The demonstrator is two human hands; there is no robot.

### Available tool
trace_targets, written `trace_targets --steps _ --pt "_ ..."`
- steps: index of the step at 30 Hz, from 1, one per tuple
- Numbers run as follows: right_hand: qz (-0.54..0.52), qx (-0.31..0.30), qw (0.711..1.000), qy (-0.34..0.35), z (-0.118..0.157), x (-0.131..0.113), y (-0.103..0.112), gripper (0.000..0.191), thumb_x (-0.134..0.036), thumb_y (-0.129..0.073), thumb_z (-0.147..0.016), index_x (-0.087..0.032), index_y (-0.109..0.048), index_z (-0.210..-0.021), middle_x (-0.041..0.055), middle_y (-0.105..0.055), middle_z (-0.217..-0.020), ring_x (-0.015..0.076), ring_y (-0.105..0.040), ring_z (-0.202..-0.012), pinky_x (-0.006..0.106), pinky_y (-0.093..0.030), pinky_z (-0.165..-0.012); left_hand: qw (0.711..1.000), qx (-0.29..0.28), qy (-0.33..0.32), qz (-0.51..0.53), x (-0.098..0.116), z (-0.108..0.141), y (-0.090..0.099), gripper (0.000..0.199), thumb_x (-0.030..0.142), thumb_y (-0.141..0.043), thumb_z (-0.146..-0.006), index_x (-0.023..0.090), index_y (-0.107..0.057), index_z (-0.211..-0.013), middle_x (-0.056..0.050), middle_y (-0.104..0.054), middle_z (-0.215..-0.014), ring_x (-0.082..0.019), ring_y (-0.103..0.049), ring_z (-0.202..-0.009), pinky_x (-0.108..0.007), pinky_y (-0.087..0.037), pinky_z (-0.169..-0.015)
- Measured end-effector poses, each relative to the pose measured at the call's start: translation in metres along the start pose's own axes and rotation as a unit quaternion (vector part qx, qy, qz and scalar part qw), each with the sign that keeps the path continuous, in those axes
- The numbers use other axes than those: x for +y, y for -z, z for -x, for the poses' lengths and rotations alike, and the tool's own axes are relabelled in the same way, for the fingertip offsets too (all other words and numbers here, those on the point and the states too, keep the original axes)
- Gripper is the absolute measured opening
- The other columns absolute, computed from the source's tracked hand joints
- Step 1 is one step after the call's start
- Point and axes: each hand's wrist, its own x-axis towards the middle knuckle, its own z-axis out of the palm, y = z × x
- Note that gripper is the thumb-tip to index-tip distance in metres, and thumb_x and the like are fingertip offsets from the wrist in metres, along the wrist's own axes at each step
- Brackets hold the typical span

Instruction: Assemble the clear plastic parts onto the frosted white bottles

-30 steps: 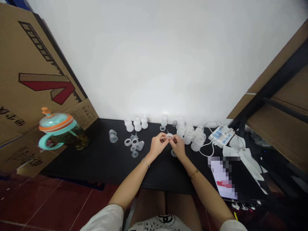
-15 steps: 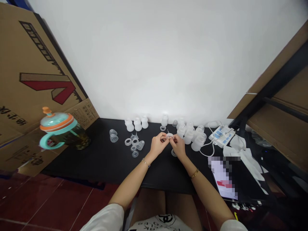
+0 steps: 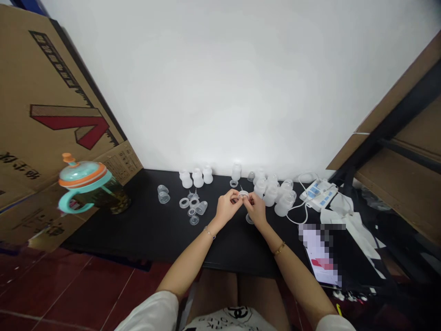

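Observation:
Between my left hand (image 3: 228, 207) and my right hand (image 3: 255, 208) is a white baby-bottle collar ring (image 3: 244, 194) with a clear pointed nipple rising from it. The fingers of both hands are closed on its rim, above the black table. Just beyond stand a white bottle (image 3: 236, 172) and a loose ring (image 3: 234, 183). A clear round piece (image 3: 249, 219) lies partly hidden under my right hand. To the left are several loose rings (image 3: 184, 202), clear nipples (image 3: 195, 195) and a clear cap (image 3: 202, 208). Several capped bottles (image 3: 272, 195) stand right of my hands.
Three white bottles (image 3: 197, 178) stand against the wall, and clear caps (image 3: 163, 195) lie further left. A teal-handled jug (image 3: 93, 188) is at the left beside a cardboard box (image 3: 51, 115). At right are a power strip (image 3: 319, 195), white tissues (image 3: 347, 225) and a tablet (image 3: 330, 257).
Both hands keep hold of the collar ring in nearly the same place. The whole view has shifted very slightly; nothing on the table has visibly moved.

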Motion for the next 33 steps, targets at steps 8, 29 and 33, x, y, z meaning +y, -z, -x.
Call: trace_targets --steps 8,29,33 --pt "-0.019 -0.002 1.0 -0.009 0.001 0.0 -0.001 0.028 -0.047 -0.054 -0.092 -0.023 -0.061 -0.078 0.001 -0.065 -0.071 0.0181 -0.058 -0.063 0.03 -0.042 -0.061 1.0 -0.006 0.002 0.005 -0.002 -0.002 0.0 0.013 0.034 -0.064 -0.089 0.021 -0.065 -0.093 0.001 -0.074 -0.077 -0.013 -0.067 -0.065 -0.023 -0.047 -0.062" --pt "-0.078 -0.008 0.996 -0.05 -0.004 -0.004 0.003 0.041 -0.05 -0.058 -0.088 -0.02 -0.061 -0.116 0.0064 -0.072 -0.089 0.0211 -0.064 -0.072 0.032 -0.05 -0.065 0.996 0.012 0.04 0.078 -0.005 -0.004 -0.003 0.027 0.044 -0.067 -0.088 0.02 -0.065 -0.099 -0.005 -0.074 -0.093 -0.014 -0.066 -0.07 -0.022 -0.048 -0.058" --pt "-0.046 -0.039 0.997 -0.043 -0.004 -0.004 0.002 0.035 -0.052 -0.056 -0.091 -0.021 -0.065 -0.104 0.0062 -0.073 -0.093 0.0215 -0.065 -0.073 0.032 -0.048 -0.067 0.99 0.01 0.067 0.124 -0.01 -0.006 -0.005 0.029 0.044 -0.068 -0.087 0.019 -0.063 -0.101 -0.005 -0.075 -0.092 -0.013 -0.065 -0.068 -0.022 -0.049 -0.059"
